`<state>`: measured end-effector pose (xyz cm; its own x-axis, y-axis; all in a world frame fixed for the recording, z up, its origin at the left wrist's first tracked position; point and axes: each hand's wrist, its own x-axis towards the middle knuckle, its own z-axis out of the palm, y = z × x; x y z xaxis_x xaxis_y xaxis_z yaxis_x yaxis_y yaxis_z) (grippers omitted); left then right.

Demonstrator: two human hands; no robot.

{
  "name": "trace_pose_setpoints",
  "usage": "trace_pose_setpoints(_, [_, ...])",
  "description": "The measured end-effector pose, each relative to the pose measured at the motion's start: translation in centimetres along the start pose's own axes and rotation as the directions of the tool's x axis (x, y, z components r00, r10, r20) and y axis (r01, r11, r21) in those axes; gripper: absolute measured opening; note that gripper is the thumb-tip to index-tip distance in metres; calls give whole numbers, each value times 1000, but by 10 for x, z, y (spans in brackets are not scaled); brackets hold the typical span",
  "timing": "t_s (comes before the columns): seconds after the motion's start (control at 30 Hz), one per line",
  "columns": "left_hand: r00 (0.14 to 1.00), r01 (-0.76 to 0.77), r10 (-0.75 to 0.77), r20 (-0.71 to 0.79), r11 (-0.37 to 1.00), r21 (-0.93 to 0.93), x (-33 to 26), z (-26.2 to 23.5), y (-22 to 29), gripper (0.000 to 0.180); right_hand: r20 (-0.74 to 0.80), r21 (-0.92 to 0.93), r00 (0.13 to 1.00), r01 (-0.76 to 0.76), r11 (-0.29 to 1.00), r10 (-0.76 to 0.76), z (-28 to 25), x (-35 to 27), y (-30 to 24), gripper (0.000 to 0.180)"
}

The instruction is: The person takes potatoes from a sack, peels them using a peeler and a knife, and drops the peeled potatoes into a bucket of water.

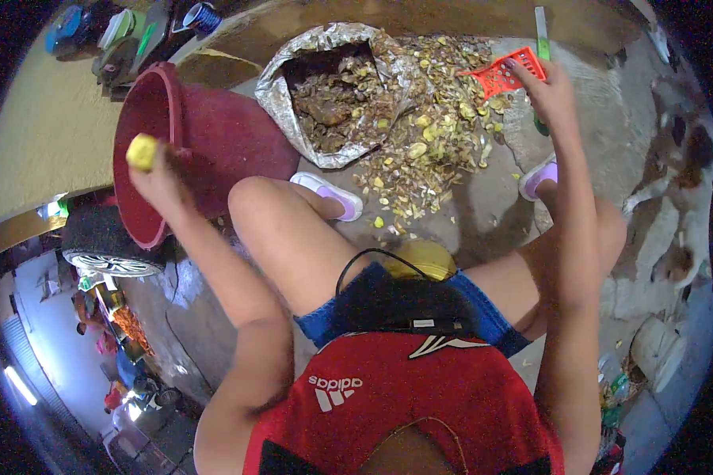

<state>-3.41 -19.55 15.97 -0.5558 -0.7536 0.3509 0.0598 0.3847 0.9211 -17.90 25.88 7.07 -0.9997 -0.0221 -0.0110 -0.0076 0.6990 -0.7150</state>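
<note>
My left hand [160, 178] grips a pale yellow block [142, 152] that looks like a peeled piece of produce; its kind cannot be made out. It is held in front of the mouth of a large dark red tub [238, 123]. At the upper right my right hand [548, 93] has its fingers closed on an orange-red plastic tool full of holes [509, 73]. Past that hand, a strip with a green section and a pale tip [542, 36] points away from me. Yellow and brown peelings [424, 146] lie in a heap between my feet.
An open whitish sack [269, 91] full of brown scraps stands beside the tub. A yellow rounded object [424, 260] sits between my thighs. A wheel [111, 237] is at the left. Brown and white animals [665, 214] lie on the floor at the right.
</note>
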Motion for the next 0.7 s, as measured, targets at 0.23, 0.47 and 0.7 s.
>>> trace_pose_setpoints(0.23, [988,-146,144,60,712,687,90,-91,-55,55,-93,-3,986,139,990,-139,23,-2,6,35])
trace_pose_setpoints(0.47, [967,-253,130,219,389,886,131,-61,-81,53,35,-183,996,93,979,-88,15,-11,-18,41])
trace_pose_setpoints(0.7, [965,-230,131,228,0,973,156,-16,-74,42,35,-194,973,232,953,-230,27,-12,-28,29])
